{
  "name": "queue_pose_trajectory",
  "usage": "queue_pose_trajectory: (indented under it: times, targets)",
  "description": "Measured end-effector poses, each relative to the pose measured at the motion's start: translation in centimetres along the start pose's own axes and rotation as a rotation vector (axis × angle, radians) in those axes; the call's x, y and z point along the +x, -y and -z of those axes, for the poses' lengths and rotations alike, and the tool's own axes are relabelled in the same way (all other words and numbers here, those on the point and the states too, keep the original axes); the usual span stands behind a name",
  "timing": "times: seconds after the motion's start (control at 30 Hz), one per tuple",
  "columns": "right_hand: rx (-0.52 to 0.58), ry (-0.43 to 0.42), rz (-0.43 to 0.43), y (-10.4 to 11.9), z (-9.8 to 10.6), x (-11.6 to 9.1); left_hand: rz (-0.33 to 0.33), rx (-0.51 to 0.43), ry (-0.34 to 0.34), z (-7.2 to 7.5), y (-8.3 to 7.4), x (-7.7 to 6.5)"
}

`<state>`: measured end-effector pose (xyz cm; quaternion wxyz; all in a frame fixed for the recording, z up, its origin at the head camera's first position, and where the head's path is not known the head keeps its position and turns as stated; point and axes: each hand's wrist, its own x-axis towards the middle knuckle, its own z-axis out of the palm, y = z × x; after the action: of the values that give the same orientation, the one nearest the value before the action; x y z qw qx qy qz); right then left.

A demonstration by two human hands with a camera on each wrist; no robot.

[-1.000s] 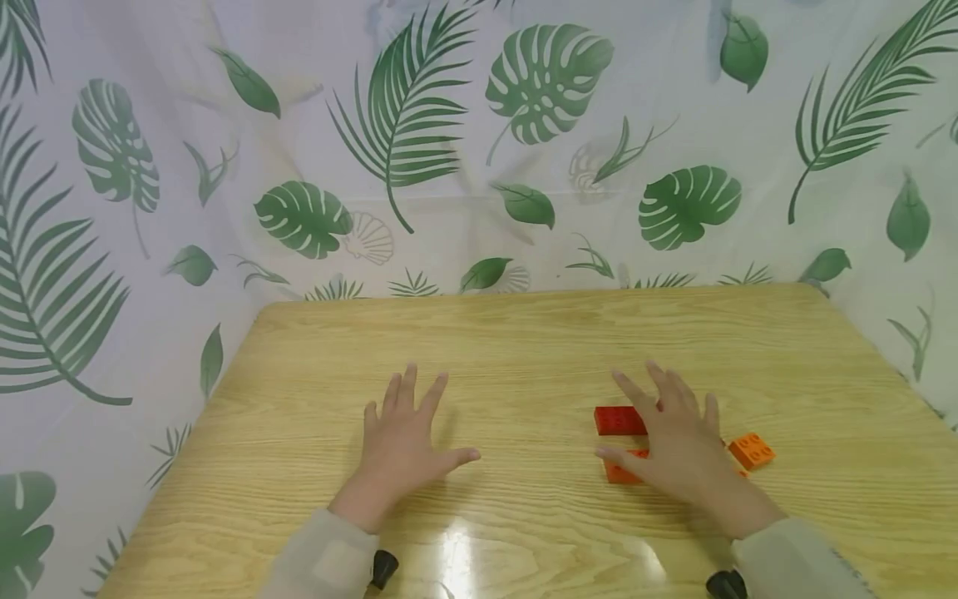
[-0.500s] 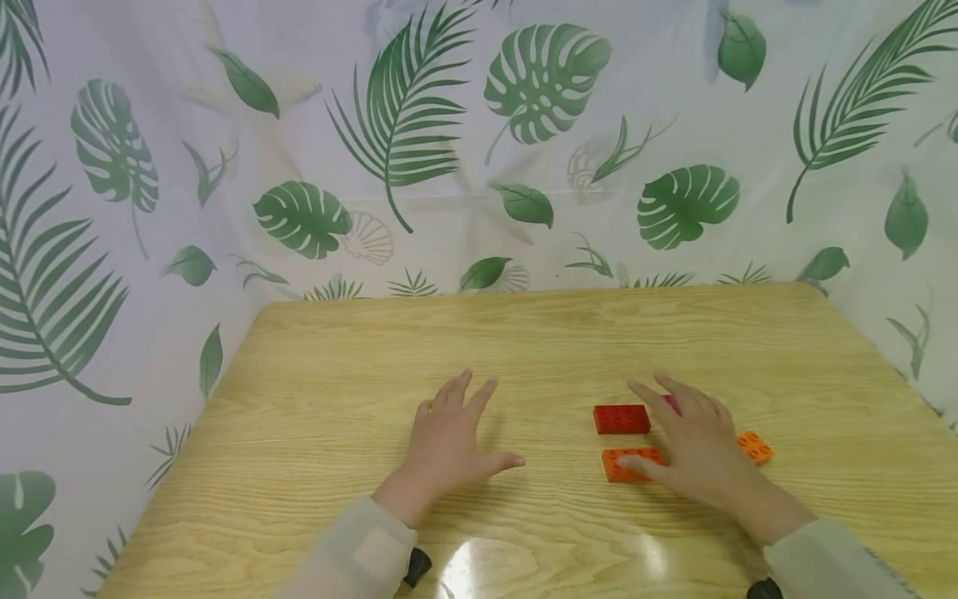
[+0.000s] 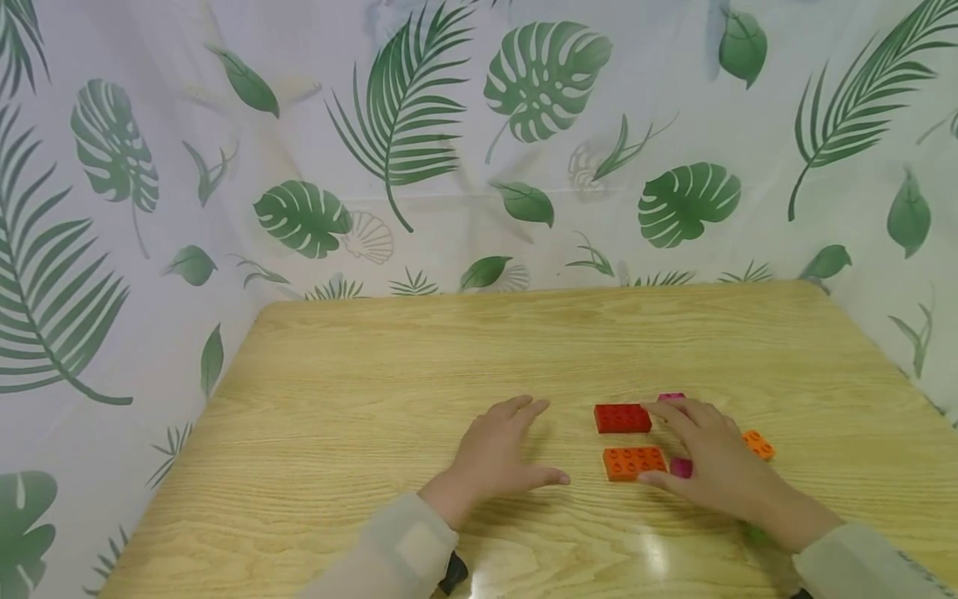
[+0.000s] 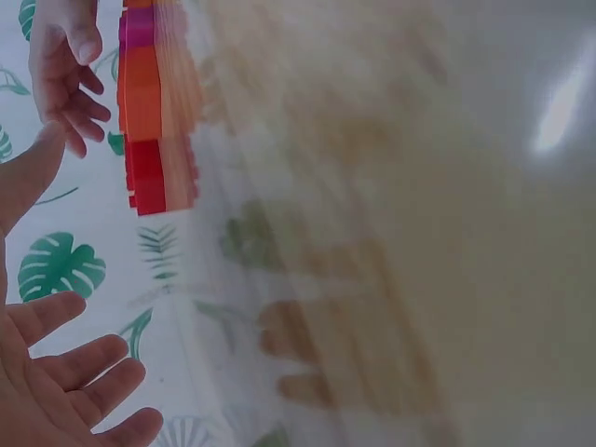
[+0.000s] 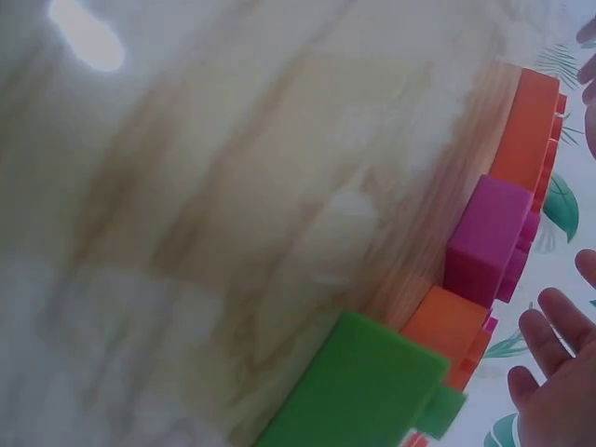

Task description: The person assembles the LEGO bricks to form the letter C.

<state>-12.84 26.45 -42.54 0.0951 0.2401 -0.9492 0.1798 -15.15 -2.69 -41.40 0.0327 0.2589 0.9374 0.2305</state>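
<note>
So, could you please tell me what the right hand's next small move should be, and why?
Probably lower the right hand and pinch the long rectangular orange plastic brick: the hand is open and empty, its thumb tip appears at that brick's near right corner in the head view, and the brick's studs face up.

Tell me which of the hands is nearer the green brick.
Right. In the head view, the right hand has its wrist partly hiding the green brick; the left hand is farther off, left of the long orange brick.
</note>
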Motion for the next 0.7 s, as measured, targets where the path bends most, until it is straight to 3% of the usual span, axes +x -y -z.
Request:
queue_pose_trajectory:
  times: [0.17, 0.37, 0.7]
  targets:
    - [0.001, 0.029, 0.000, 0.0, 0.3, -0.4, -0.015, -0.100, 0.018, -1.0, -1.0, 0.7]
    - [0.019, 0.078, -0.016, -0.2, 0.3, -0.4, 0.022, -0.253, 0.058, -2.3, -2.1, 1.4]
    - [0.058, 0.093, 0.018, -0.8, -0.2, -0.7, 0.082, -0.369, 0.073, -4.3, -3.5, 2.3]
